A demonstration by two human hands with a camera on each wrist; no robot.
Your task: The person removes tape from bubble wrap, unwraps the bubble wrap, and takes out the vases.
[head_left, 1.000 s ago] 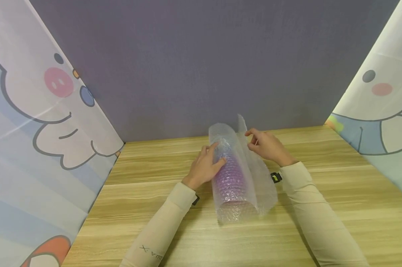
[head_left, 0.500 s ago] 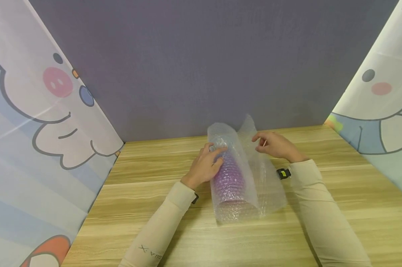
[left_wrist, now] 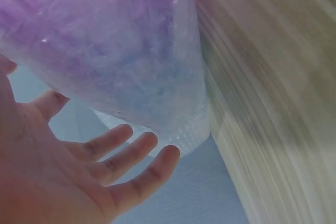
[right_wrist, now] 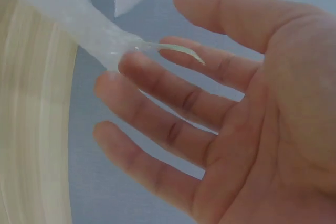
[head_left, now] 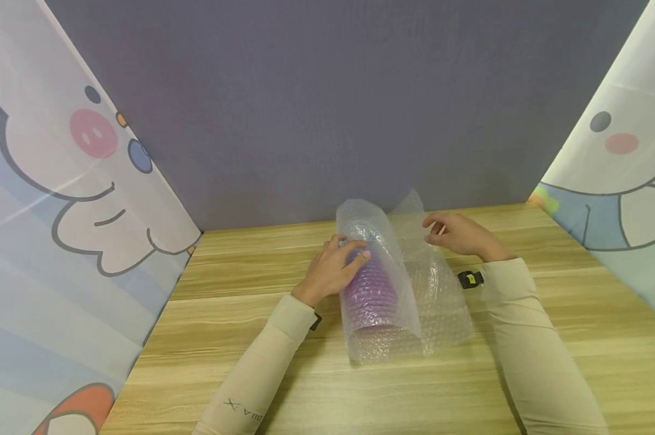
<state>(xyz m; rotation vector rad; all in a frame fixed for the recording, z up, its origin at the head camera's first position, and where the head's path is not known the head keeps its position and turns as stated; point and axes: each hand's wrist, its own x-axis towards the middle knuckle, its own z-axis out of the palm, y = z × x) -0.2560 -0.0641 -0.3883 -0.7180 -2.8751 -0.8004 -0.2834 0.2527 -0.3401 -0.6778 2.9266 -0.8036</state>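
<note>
A purple-to-blue ribbed object (head_left: 372,296), its exact kind blurred by the wrapping, lies inside a roll of clear bubble wrap (head_left: 409,311) on the table. My left hand (head_left: 330,269) rests on the roll's upper left side, its fingers loosely bent and its index finger and thumb on top. In the left wrist view, several fingers of that hand (left_wrist: 79,166) stand beside the wrap. My right hand (head_left: 460,234) is just right of the wrap's loose flap (head_left: 433,272). In the right wrist view its fingers are spread, with a thin pale strip (right_wrist: 181,49) by the fingertips.
The wood-grain table (head_left: 251,272) ends at a grey wall (head_left: 327,109) close behind the roll. Cartoon-printed sheets stand at the left (head_left: 45,241) and right (head_left: 626,181).
My right hand has moved right, away from the roll. The loose flap has swung outward to the right and flattened. My left hand stays on the roll, its fingers shifting slightly.
</note>
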